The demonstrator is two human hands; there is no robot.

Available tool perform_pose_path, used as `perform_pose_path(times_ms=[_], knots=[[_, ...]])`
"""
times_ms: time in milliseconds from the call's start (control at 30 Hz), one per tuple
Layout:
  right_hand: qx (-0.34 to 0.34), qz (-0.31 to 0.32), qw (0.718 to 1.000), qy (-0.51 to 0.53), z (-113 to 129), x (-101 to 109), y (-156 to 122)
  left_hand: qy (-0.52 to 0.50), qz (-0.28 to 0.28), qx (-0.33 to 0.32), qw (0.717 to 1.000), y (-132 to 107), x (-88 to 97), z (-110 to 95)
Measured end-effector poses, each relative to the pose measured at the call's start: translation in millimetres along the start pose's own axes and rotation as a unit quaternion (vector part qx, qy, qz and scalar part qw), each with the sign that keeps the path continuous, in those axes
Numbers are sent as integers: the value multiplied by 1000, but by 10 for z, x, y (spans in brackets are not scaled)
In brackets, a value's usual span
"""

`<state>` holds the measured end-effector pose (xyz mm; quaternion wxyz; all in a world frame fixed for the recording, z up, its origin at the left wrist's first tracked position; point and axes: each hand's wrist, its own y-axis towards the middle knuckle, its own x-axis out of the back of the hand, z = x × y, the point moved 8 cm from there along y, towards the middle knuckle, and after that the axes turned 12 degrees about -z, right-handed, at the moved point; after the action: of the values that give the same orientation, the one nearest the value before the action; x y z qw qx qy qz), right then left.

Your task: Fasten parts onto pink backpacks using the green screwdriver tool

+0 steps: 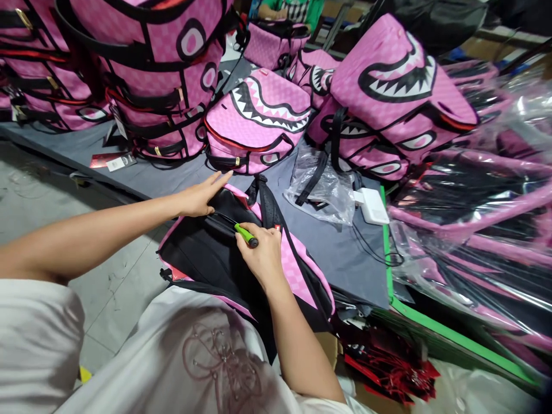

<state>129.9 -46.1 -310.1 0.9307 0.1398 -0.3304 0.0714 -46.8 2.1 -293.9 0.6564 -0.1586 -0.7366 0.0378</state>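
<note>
A pink-and-black backpack (207, 247) lies across the table's front edge against my body, its black side facing up. My left hand (199, 196) rests on its far left edge, fingers stretched out and thumb apart. My right hand (264, 253) is closed around a slim tool with a bright green handle and black end (246, 234). The tool's thin dark front part points left over the black fabric, toward my left hand; its exact kind I cannot make out. Beside my right hand runs a black shoulder strap (269, 207).
Pink shark-mouth backpacks stand in stacks (164, 86) at the back left and right. Plastic-wrapped bags (470, 230) pile up beyond the green table edge (389, 270). A white box-shaped device (373, 206) with a cable sits by a clear plastic bag (321, 184). Another person (293, 10) is behind.
</note>
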Motion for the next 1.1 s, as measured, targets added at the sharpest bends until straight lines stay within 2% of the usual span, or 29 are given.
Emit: perform_pose_path(times_ms=[33, 100, 233, 367, 467, 600, 800, 1100], knots=[[3, 5, 1000, -8, 20, -14, 12, 9, -10, 25, 1000, -19, -2, 34], [4, 13, 1000, -19, 56, -32, 35, 37, 12, 67, 997, -39, -29, 77], [-8, 7, 999, -36, 97, -37, 75, 28, 85, 40, 995, 15, -77, 57], [-25, -19, 999, 21, 149, -95, 129, -2, 59, 13, 998, 54, -66, 114], [-39, 24, 994, 95, 193, -277, 184, 1, 51, 15, 999, 42, -90, 139], [-61, 52, 989, 124, 203, -431, 250, 5, 72, 28, 997, 56, -118, 130], [-22, 16, 995, 96, 263, -404, 239, 1, 88, 40, 995, 88, -111, 144], [-31, -9, 992, 121, 225, -428, 204, -1, 88, 40, 995, 91, -108, 143]])
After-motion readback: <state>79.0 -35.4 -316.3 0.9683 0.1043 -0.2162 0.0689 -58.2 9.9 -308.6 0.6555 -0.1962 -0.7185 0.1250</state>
